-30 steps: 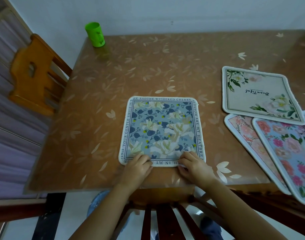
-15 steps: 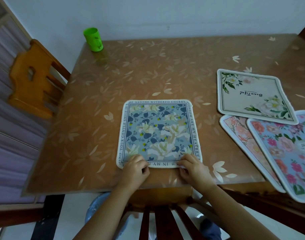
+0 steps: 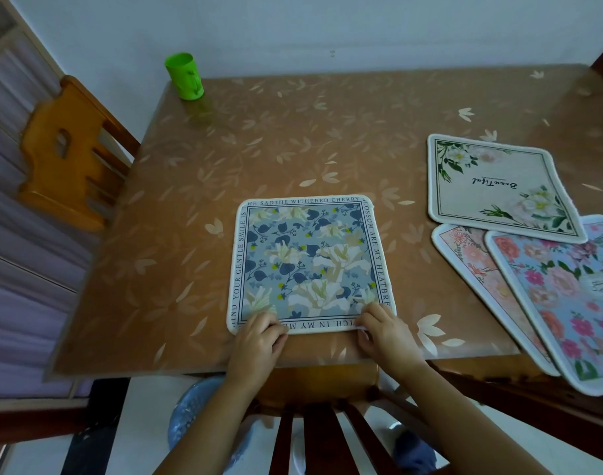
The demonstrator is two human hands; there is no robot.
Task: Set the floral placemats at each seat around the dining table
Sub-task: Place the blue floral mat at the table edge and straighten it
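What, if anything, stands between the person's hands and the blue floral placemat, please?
Nothing visible does: the left hand and right hand both hold the near edge of the blue floral placemat, which lies flat on the table.

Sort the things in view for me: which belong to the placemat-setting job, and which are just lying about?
Job: blue-grey square floral placemat with lettered border, held at its near edge by left hand and right hand; cream leaf-print placemat; pink floral placemat; light-blue rose-print placemat; brown leaf-patterned dining table.
Lying about: green plastic cup.
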